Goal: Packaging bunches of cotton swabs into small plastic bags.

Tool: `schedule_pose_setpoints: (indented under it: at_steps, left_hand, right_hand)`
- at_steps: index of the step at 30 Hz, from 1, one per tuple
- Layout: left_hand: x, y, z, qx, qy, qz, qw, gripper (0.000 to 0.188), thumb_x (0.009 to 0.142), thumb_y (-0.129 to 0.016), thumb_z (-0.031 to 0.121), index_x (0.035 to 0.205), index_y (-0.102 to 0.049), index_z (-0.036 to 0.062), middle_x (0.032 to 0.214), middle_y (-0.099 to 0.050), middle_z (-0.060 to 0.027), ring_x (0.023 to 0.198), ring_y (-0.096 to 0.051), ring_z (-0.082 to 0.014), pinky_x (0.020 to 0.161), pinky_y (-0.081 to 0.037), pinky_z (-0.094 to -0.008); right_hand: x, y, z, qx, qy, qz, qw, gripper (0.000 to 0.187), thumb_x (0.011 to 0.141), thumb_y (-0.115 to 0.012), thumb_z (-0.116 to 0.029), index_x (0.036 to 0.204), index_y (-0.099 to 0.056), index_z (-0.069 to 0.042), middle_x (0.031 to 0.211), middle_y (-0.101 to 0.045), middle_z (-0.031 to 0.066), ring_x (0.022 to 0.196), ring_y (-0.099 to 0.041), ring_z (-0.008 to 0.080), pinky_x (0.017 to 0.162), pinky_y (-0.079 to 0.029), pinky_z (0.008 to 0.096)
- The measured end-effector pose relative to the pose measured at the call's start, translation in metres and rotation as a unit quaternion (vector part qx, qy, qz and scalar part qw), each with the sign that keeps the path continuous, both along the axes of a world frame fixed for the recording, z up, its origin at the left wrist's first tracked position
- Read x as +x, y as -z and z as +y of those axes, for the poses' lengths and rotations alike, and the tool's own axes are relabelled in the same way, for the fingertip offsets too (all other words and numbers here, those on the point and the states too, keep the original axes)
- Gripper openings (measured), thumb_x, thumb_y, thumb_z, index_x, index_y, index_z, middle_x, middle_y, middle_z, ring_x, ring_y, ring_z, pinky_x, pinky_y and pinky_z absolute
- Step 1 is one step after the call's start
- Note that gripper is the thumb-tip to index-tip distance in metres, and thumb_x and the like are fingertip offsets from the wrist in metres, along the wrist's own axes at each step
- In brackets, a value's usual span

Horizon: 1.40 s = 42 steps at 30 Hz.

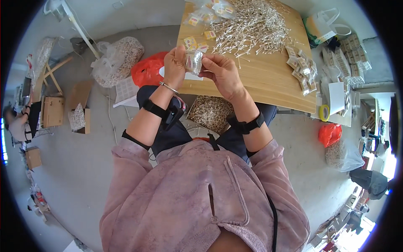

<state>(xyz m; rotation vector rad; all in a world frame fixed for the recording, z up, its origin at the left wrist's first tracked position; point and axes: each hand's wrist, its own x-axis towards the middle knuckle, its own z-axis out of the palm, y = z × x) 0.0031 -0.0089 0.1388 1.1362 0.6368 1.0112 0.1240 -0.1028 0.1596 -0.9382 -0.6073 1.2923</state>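
Note:
Over the near left part of the wooden table, both my hands hold a small clear pack of cotton swabs [194,64], its white tips facing right. My left hand [174,66] is closed round the pack's left side. My right hand [223,74] has its thumb and fingers closed at the right end. Just beyond lie small yellow and white cards [191,43]. A big heap of loose cotton swabs [254,27] spreads over the table's far middle. Several filled packs [303,70] are piled at its right side.
The wooden table [260,86] ends just before my knees. A box of swabs [210,112] sits below its edge, between my legs. Left stand a red plastic bag [147,69] and a bulging clear sack [121,59]. Yellow tape [324,112] and another red bag [330,134] are at right.

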Motion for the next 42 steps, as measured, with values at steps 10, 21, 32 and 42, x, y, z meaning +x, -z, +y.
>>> schedule_pose_setpoints:
  at_steps: [10, 21, 32, 42]
  left_hand:
    - [0.006, -0.010, -0.012, 0.057, 0.020, 0.037, 0.997, 0.036, 0.095, -0.050, 0.038, 0.077, -0.052, 0.0073, 0.072, -0.050, 0.0047, 0.065, -0.047, -0.0028, 0.057, -0.041, -0.0213]
    - [0.022, -0.001, -0.012, 0.079, 0.006, 0.062, 0.995, 0.049, 0.096, -0.046, 0.043, 0.088, -0.062, -0.0031, 0.077, -0.063, -0.0022, 0.068, -0.057, -0.0069, 0.060, -0.047, -0.0238]
    - [0.040, 0.007, -0.010, 0.175, -0.168, 0.137, 0.960, 0.046, 0.094, -0.049, 0.039, 0.074, -0.056, -0.0018, 0.063, -0.056, -0.0043, 0.060, -0.050, -0.0092, 0.054, -0.041, -0.0276]
    - [0.053, 0.005, -0.018, 0.127, -0.211, 0.039, 0.968, 0.040, 0.094, -0.050, 0.035, 0.076, -0.054, -0.0006, 0.062, -0.052, -0.0014, 0.059, -0.044, -0.0077, 0.053, -0.037, -0.0261]
  right_hand:
    - [0.015, -0.007, -0.011, -0.015, -0.001, -0.074, 0.997, 0.015, 0.087, -0.062, -0.013, 0.091, -0.063, 0.001, 0.077, -0.063, 0.0058, 0.069, -0.062, 0.0121, 0.067, -0.053, 0.0252]
    - [0.022, -0.004, -0.020, -0.020, 0.057, -0.140, 0.988, 0.017, 0.091, -0.056, -0.016, 0.087, -0.061, 0.000, 0.074, -0.061, 0.0048, 0.067, -0.059, 0.0121, 0.066, -0.051, 0.0257]
    - [-0.007, -0.002, -0.020, 0.047, 0.256, -0.366, 0.893, 0.048, 0.083, -0.068, -0.025, 0.114, -0.050, 0.007, 0.082, -0.061, 0.0084, 0.072, -0.057, 0.0125, 0.060, -0.048, 0.0275]
    - [-0.016, 0.001, -0.008, 0.015, 0.364, -0.359, 0.859, 0.015, 0.076, -0.072, -0.008, 0.088, -0.068, 0.000, 0.071, -0.058, 0.0091, 0.060, -0.056, 0.0149, 0.056, -0.046, 0.0273]
